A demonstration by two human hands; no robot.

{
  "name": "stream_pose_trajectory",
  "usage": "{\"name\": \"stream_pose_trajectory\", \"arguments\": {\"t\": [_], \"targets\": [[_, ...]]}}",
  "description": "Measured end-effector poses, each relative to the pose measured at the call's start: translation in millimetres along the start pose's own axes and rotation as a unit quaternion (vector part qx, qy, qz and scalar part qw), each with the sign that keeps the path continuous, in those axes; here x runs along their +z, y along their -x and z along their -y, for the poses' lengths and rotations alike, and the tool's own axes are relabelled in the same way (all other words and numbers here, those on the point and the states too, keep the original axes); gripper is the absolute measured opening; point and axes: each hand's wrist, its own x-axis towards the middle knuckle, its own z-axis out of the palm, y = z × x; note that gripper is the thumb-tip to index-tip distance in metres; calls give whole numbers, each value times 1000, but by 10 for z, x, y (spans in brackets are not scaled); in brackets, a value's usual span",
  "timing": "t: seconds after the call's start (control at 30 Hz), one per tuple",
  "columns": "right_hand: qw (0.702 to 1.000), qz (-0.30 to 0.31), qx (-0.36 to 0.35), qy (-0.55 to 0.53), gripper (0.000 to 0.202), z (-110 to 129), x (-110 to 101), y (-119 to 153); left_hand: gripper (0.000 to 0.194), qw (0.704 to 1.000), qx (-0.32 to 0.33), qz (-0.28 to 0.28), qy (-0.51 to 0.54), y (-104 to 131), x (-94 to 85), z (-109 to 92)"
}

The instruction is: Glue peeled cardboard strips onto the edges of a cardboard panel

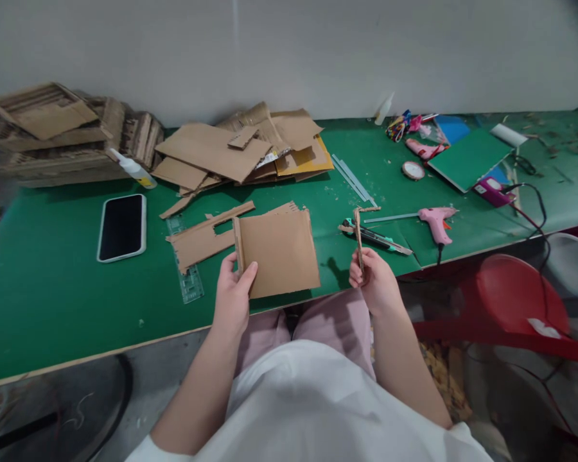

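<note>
My left hand (234, 292) grips the lower left corner of a square cardboard panel (282, 250), which has a narrow strip along its left edge and is held just above the green table (52, 282). My right hand (373, 279) pinches a thin cardboard strip (359, 237) that stands upright with a short bent piece at its top. Behind the panel lies a cardboard piece with a rectangular cut-out (205, 237) on a clear ruler (185, 269).
A phone (122, 226) lies screen-up at left. A utility knife (378, 239) and a pink glue gun (436, 221) with glue sticks (354, 179) lie right of my hand. Cardboard piles (241, 147) sit by the wall. A red chair (515, 301) stands at right.
</note>
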Motion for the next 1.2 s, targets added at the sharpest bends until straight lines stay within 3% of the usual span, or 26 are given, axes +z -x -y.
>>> {"name": "stream_pose_trajectory", "arguments": {"t": [0.13,0.27,0.33,0.4,0.47,0.5,0.57,0.67,0.73,0.8,0.9,1.03,1.13,1.2], "targets": [[994,51,60,-80,30,0,-22,-15,48,994,-5,8,-110,-152,-75,110],[994,65,57,-62,35,-8,-7,-1,62,955,1,47,-292,-271,-114,104],[996,59,52,-40,37,-5,5,5,61,913,18,54,-404,-259,-109,20],[998,42,37,2,38,7,17,16,60,849,56,39,-524,-200,-91,-100],[998,19,9,67,38,26,27,42,57,790,130,19,-598,-113,-49,-221],[995,11,-6,103,38,36,32,60,54,780,167,16,-603,-68,-12,-272],[984,13,-33,175,40,53,46,104,49,813,193,48,-547,10,108,-345],[957,25,-78,279,41,72,86,174,47,913,100,155,-365,70,391,-380],[934,18,-110,340,39,82,121,212,43,939,57,187,-282,70,589,-368],[915,11,-134,380,39,93,147,236,30,954,51,177,-236,51,732,-347],[908,1,-148,391,38,110,141,240,20,961,61,175,-205,-10,797,-330],[954,-38,-106,278,40,106,59,186,21,954,122,154,-227,-216,753,-357],[984,-48,-68,155,40,44,-4,120,24,931,175,171,-270,-457,825,-385],[994,-26,-48,99,38,-24,-31,81,29,902,195,225,-311,-613,941,-395]]}}
